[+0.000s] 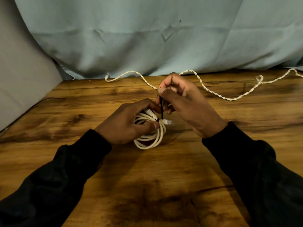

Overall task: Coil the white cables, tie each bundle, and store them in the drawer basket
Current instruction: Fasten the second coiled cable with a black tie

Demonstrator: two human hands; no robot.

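Observation:
A coiled white cable (151, 139) lies on the wooden table (164, 177) at the centre. My left hand (127, 123) grips the coil, fingers curled round its far side and thumb pressed on its top. A thin black tie (162, 110) runs up from the coil near a white plug (168, 122). My right hand (183, 102) pinches the tie's upper end between thumb and fingers, above and right of the coil. A second, twisted white cable (213, 94) lies uncoiled across the back of the table.
A pale blue cloth (147, 38) hangs behind the table's far edge. A grey surface (19, 71) rises at the left. No drawer or basket is in view.

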